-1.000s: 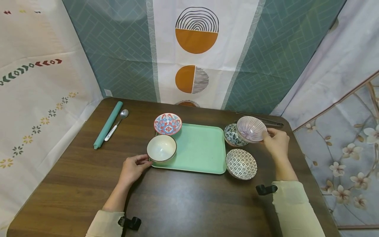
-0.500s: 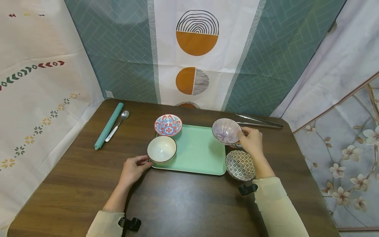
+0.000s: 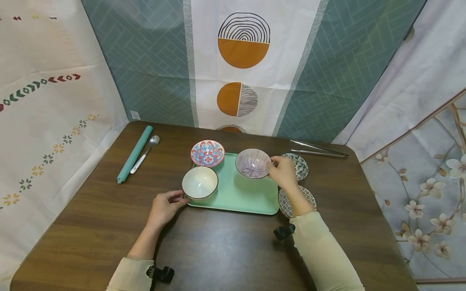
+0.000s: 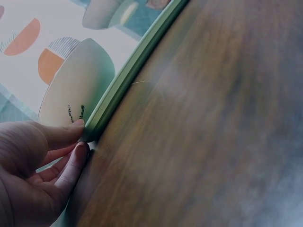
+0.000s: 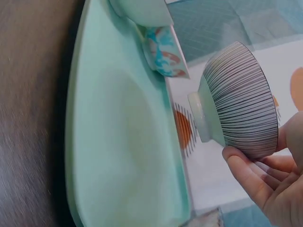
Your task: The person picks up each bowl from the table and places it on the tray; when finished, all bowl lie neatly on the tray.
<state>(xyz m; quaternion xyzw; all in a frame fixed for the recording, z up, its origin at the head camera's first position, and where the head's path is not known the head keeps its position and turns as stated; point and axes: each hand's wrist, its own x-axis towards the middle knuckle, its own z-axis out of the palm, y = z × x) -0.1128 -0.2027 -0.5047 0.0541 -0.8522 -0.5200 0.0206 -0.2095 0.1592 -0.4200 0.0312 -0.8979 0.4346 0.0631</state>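
Observation:
My right hand (image 3: pixel 284 173) pinches the rim of a purple-striped bowl (image 3: pixel 252 163) and holds it above the right half of a mint-green tray (image 3: pixel 233 205). In the right wrist view there is a gap between the bowl's foot and the tray. My left hand (image 3: pixel 165 208) pinches the tray's near-left corner, thumb above and fingers below in the left wrist view. Just by that hand, a cream bowl with a dark rim (image 3: pixel 200 182) stands on the tray. Behind it is a red-and-blue patterned bowl (image 3: pixel 207 153) at the tray's far-left corner.
Right of the tray are a green-leaf patterned bowl (image 3: pixel 300 166) and a brown-check bowl (image 3: pixel 308 197), both partly hidden by my right hand and arm. Metal tongs (image 3: pixel 320 149) lie at the back right. A rolled teal cloth (image 3: pixel 134 155) and a spoon (image 3: pixel 145 154) lie at the left.
My right hand has carried the purple-striped bowl leftward, from over the green-leaf bowl to over the tray. The left hand has kept its place at the tray corner.

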